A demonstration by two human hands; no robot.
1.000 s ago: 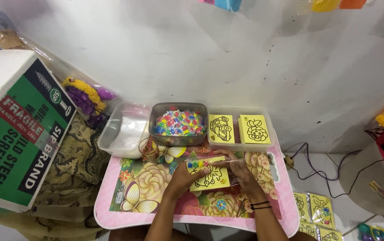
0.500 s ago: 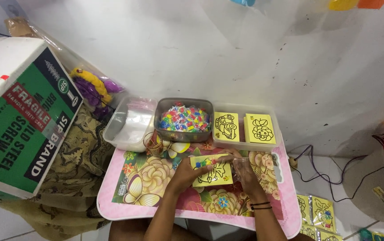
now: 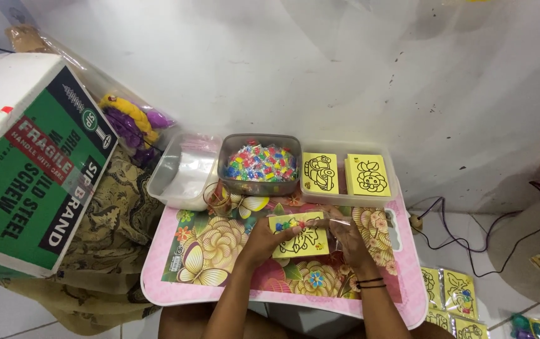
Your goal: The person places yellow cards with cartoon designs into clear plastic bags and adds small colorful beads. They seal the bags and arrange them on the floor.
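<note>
My left hand (image 3: 262,240) and my right hand (image 3: 344,237) both hold a yellow picture card (image 3: 299,236) with a black line drawing, low over the pink flowered lap table (image 3: 219,251). The card seems to sit in a clear plastic sleeve, with small coloured bits at its top left near my left fingers. Behind it stand a grey tub of colourful small packets (image 3: 260,164), a clear tray with two stacks of yellow drawing cards (image 3: 346,176), and a clear tub of plastic bags (image 3: 185,169).
A small glass (image 3: 218,199) stands by the grey tub. A big green and white cardboard box (image 3: 28,163) fills the left. Purple and yellow toys (image 3: 130,123) lie by the wall. Finished card packets (image 3: 450,295) and cables (image 3: 464,245) lie on the floor at right.
The view has shifted slightly, so the table sits a little lower and further right. Both hands stay on the yellow card, with little movement.
</note>
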